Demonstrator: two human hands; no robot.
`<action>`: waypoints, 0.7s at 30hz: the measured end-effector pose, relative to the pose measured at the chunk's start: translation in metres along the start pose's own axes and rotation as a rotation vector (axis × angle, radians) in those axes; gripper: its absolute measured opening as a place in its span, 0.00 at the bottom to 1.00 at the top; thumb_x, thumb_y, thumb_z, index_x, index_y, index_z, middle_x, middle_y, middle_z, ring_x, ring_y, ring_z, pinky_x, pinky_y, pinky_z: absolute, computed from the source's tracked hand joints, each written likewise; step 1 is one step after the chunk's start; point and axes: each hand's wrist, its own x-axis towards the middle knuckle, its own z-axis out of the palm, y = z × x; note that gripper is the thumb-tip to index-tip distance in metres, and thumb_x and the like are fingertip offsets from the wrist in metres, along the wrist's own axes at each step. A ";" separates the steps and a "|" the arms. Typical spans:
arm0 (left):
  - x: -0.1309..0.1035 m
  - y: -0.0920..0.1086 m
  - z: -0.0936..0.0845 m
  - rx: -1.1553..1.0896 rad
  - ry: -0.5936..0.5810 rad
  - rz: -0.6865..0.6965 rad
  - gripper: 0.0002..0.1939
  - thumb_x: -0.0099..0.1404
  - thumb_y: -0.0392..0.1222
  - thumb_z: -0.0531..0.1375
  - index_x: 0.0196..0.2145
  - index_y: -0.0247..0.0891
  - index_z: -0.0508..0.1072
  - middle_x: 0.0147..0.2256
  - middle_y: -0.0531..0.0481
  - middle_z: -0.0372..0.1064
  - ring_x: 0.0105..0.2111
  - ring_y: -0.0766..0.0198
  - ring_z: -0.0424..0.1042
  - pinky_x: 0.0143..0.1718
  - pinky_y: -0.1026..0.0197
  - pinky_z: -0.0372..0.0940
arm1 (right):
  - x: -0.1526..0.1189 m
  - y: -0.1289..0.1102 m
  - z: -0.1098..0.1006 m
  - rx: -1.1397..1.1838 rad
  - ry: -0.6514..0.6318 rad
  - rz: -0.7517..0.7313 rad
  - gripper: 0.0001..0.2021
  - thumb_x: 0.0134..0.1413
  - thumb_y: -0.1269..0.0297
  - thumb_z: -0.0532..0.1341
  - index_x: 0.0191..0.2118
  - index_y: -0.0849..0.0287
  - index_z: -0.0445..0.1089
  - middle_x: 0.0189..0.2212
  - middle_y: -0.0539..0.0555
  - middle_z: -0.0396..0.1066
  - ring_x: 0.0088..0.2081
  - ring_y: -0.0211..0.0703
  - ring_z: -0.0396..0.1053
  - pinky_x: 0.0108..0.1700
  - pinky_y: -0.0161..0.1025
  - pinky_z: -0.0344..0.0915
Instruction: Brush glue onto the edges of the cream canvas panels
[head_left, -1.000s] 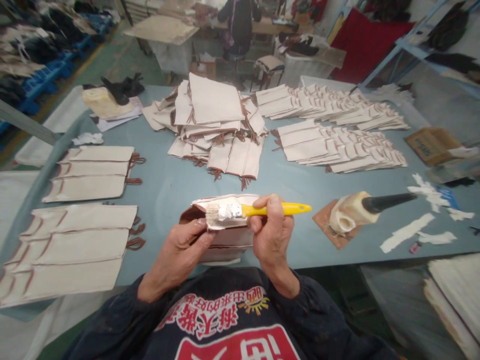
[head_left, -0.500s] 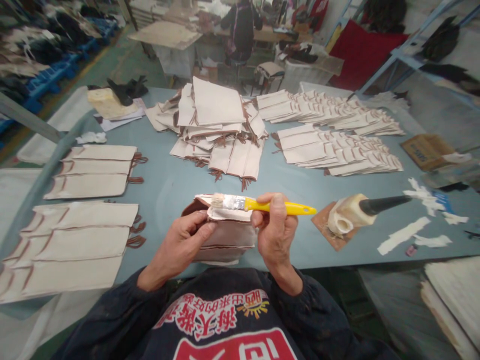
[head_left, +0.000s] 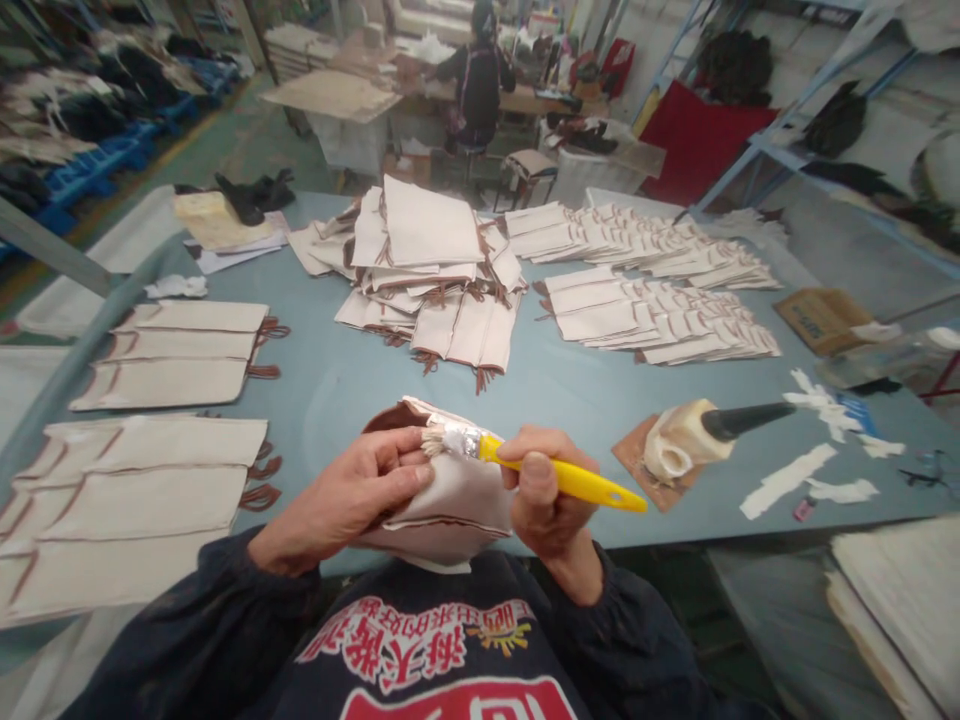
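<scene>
My right hand [head_left: 551, 490] is closed round the yellow handle of a paintbrush [head_left: 585, 485]. The brush's pale bristles lie against the upper edge of a cream panel piece with brown trim [head_left: 457, 500]. At that piece's left side my left hand [head_left: 360, 490] pinches the edge, thumb on the near face and fingers at the top. The piece stands partly opened near the front edge of the table, above my lap. To the right, a whitish glue container [head_left: 679, 440] with a black spout-like part sits on a brown square.
A heap of cream pieces [head_left: 435, 240] lies at the table's middle back. Overlapping rows of pieces [head_left: 660, 315] spread at the right, more pieces [head_left: 150, 500] at the left. White scraps [head_left: 787, 480] and a cardboard box [head_left: 821, 320] are at the right. Another person [head_left: 480, 90] is far behind.
The brush handle has swung down to the right, with its bristles staying near my left fingers. The piece has tilted and its front face bulges more. The whole view has shifted slightly.
</scene>
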 end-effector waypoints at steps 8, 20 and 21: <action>0.011 -0.002 -0.013 0.025 0.040 0.028 0.19 0.61 0.50 0.70 0.44 0.35 0.81 0.32 0.49 0.78 0.30 0.65 0.72 0.33 0.66 0.64 | 0.017 0.000 -0.005 -0.145 -0.062 -0.195 0.13 0.71 0.58 0.53 0.36 0.52 0.72 0.21 0.47 0.70 0.22 0.39 0.67 0.26 0.39 0.62; 0.017 0.006 -0.015 0.056 0.027 0.001 0.21 0.60 0.50 0.70 0.45 0.33 0.81 0.33 0.47 0.79 0.31 0.64 0.72 0.32 0.66 0.63 | 0.035 0.016 0.002 -0.096 -0.141 -0.135 0.10 0.69 0.63 0.55 0.36 0.53 0.72 0.24 0.47 0.72 0.22 0.36 0.67 0.28 0.39 0.65; 0.017 0.005 -0.016 0.045 0.031 0.001 0.20 0.60 0.50 0.71 0.45 0.33 0.81 0.33 0.48 0.79 0.31 0.65 0.72 0.32 0.66 0.63 | 0.034 0.015 0.001 -0.090 -0.106 -0.118 0.10 0.69 0.61 0.55 0.37 0.53 0.72 0.24 0.47 0.72 0.22 0.37 0.67 0.28 0.39 0.65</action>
